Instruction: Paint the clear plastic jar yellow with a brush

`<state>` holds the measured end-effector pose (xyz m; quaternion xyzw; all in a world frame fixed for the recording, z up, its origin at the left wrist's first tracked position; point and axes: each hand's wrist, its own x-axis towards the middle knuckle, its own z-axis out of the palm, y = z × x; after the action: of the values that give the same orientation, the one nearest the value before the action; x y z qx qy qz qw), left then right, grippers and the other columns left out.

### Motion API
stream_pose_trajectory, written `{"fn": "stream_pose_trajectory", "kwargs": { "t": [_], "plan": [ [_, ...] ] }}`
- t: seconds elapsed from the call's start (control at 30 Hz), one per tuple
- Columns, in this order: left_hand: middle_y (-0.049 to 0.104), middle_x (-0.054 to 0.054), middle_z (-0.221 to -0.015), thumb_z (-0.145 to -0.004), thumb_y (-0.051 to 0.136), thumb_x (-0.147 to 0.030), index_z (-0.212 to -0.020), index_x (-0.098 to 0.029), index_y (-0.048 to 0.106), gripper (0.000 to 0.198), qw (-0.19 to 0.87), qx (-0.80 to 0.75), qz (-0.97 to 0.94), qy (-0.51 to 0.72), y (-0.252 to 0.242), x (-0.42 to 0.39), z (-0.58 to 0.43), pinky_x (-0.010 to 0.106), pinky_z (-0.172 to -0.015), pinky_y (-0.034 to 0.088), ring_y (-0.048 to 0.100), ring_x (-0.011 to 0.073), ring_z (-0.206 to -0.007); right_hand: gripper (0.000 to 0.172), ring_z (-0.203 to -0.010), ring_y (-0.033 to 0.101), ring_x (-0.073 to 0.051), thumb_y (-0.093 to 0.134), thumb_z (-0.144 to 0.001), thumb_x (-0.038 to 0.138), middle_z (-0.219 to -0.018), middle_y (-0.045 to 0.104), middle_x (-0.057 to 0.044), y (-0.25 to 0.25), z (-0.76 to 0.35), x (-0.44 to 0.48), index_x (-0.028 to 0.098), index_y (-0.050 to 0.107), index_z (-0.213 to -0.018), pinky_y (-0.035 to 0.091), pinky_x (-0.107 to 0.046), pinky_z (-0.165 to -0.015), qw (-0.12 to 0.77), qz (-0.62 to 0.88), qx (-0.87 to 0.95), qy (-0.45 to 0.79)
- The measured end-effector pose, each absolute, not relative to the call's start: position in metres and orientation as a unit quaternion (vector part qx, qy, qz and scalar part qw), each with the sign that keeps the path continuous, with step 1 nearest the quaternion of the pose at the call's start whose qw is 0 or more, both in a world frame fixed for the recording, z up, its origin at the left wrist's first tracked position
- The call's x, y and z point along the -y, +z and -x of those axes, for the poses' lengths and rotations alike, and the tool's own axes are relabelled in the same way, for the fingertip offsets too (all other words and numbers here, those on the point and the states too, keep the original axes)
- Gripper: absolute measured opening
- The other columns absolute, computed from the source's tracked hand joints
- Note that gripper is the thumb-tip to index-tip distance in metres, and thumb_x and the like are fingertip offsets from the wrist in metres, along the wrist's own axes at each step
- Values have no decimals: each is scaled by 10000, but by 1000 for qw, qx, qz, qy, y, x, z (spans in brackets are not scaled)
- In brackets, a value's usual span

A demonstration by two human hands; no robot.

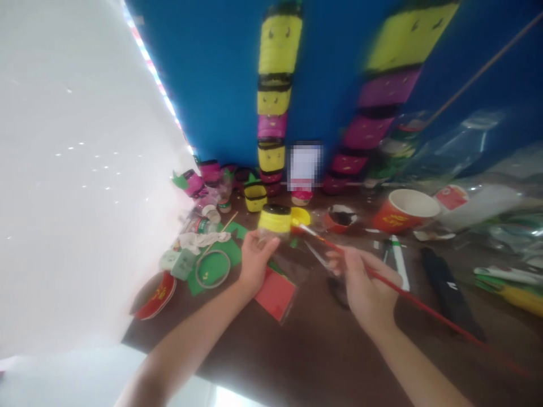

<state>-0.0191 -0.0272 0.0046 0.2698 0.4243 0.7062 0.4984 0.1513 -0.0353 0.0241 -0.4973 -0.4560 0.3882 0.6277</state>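
Observation:
My left hand [254, 257] is wrapped round a clear plastic cup painted yellow with a black rim [275, 221], holding it just above the brown table [314, 345]. My right hand [363, 282] pinches a long red paintbrush [424, 308]; its pale tip [306, 229] reaches toward the cup's right side, beside a small yellow lid [300, 216]. The picture is blurred by motion.
Stacks of yellow and pink painted cups [271, 107] stand against a blue wall. An orange paper cup [403, 210] lies on its side. A red bowl [156, 295], tape ring [212, 268], green and red paper [275, 294], markers [399, 261] and clear bottles [475, 203] clutter the table.

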Motion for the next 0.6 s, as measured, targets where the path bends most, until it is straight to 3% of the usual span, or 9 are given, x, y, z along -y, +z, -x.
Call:
{"fn": "stream_pose_trajectory", "kwargs": {
  "t": [0.2,0.37,0.6],
  "plan": [
    [662,48,-980,-640,727,-381,-834,-181,603,305,605,-347,-228,679,12,28,25,353,-949,412,610,199,-1007,182,-490,544,-130,672,-724,390,-620,635,-36,26,-162,25,211,676,-689,405,-265,-408,670,459,380,443],
    [660,59,-969,-646,698,-462,-908,-224,613,364,674,-332,-176,636,10,25,34,337,-833,465,608,228,-1009,224,-458,532,-102,715,-655,399,-557,614,-8,30,-164,19,184,651,-651,363,-222,-393,687,424,329,489],
    [659,112,-976,-715,610,-500,-884,-202,601,343,720,-286,-157,612,12,22,40,421,-953,428,609,238,-1002,253,-444,523,-79,734,-623,397,-533,613,8,30,-167,13,176,613,-616,360,-201,-405,698,399,296,516]
  ]
}}
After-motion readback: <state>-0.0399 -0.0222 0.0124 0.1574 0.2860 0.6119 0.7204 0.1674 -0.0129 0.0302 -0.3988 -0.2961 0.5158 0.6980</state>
